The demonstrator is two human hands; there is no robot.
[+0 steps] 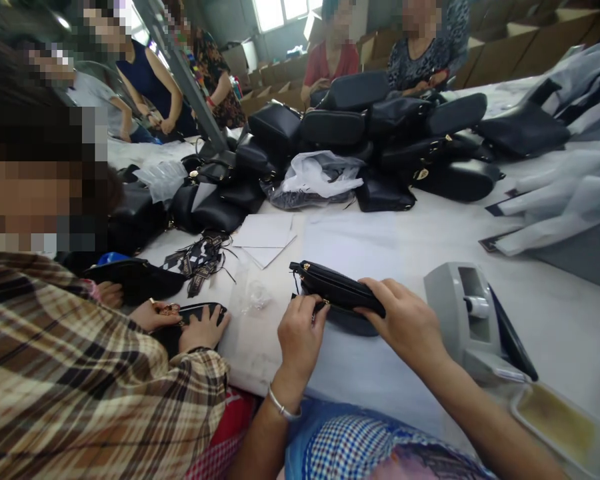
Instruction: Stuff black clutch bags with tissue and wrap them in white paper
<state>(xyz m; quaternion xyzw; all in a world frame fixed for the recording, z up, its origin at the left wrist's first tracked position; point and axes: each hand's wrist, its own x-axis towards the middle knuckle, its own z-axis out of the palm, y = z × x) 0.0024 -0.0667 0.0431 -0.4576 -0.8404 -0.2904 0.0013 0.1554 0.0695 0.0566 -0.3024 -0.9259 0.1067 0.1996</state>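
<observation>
A small black handbag [341,285] with gold zip hardware is tilted up on the white table in front of me. My right hand [405,310] grips its right end, thumb on the near side and fingers over the top. At the bag's lower left, my left hand [303,330] is closed in a pinch by a small gold zipper pull. The finger ends partly hide what the pinch holds. Just left of the bag lies a small clear plastic scrap [257,297], and white paper sheets [265,239] rest behind it.
A grey tape dispenser [447,303] and a shallow tray [555,423] stand to my right. Black handbags [333,127] are heaped at the back. Hang tags [200,260] lie left of centre. A co-worker in a plaid shirt [95,360] handles another bag close on my left.
</observation>
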